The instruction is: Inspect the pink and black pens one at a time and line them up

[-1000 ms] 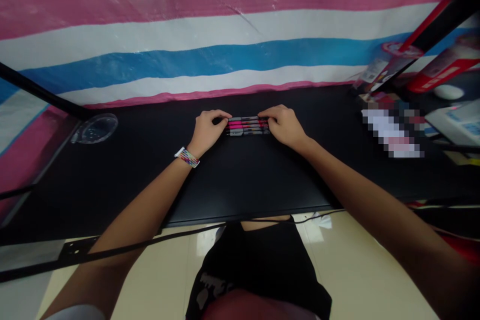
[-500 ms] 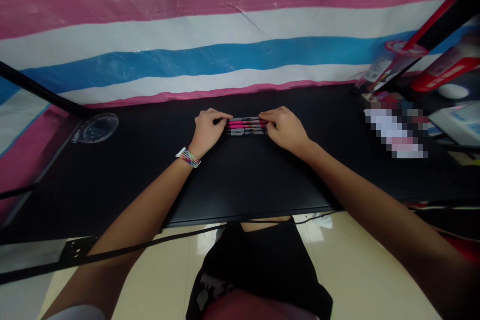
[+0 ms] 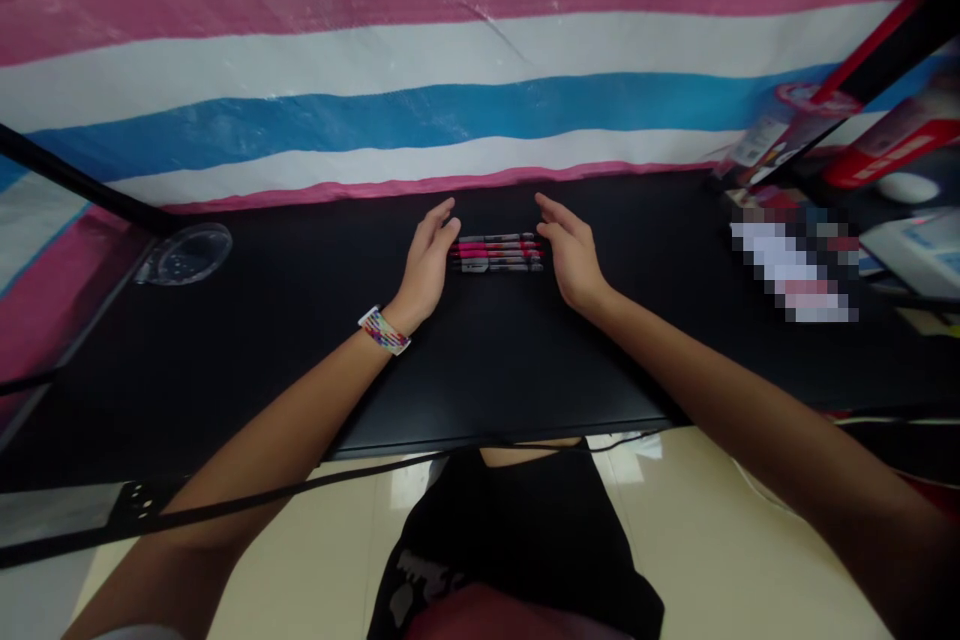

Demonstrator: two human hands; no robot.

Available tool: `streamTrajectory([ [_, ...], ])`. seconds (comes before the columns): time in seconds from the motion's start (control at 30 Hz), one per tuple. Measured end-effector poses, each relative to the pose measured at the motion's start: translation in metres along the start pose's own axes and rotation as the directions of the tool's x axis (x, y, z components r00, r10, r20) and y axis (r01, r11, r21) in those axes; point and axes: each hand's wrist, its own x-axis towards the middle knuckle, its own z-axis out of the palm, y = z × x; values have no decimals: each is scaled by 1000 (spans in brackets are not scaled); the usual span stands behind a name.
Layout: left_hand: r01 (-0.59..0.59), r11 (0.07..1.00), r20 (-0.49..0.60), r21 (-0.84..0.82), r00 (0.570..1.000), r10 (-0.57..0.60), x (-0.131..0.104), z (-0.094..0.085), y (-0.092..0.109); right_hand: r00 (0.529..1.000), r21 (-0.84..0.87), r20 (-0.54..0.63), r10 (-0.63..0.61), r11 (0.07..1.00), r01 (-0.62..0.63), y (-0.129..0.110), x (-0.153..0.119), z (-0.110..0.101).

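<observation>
Several pens [image 3: 498,253] lie side by side in a tight row on the black desk [image 3: 480,350], their lengths running left to right. Some show pink or red parts, others grey and black ones. At the row's left end my left hand [image 3: 429,265] stands on edge, palm facing inward and fingers extended; a patterned band circles its wrist. My right hand [image 3: 574,255] mirrors it at the right end, fingers stretched forward. Neither hand grips anything. Whether the hands touch the pen ends I cannot tell.
A clear plastic lid or dish [image 3: 187,255] rests at the left. On the right are a clear cup [image 3: 780,135], a red-labelled bottle [image 3: 892,140], a white round thing [image 3: 907,187] and a blurred-out patch. A striped sheet [image 3: 480,110] hangs behind the desk, and a cable [image 3: 360,470] crosses its front edge.
Both hands have let go of the pen ends and straightened their fingers, turning palms inward on either side. The pens remain lined up in about the same place.
</observation>
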Motion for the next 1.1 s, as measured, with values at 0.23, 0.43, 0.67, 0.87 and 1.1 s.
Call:
streamTrajectory([
  [0.23,39,998,39,-54,999,-37,-17,14,14,996,154,6,85,984,-85,-2,-9,9],
  [0.43,110,986,-7,-125,994,-112,-36,16,37,996,113,43,82,990,-86,-9,-20,4],
  [0.67,128,987,-46,-102,990,-133,-26,11,23,996,-106,55,-66,992,71,-35,-27,-6],
  [0.87,91,995,-73,-39,993,-93,-9,-1,12,847,-318,305,-436,791,522,-54,-42,-7],
  [1.1,3,994,-7,113,1000,-2,-9,-6,23,685,-224,532,-497,698,680,-57,-43,-6],
])
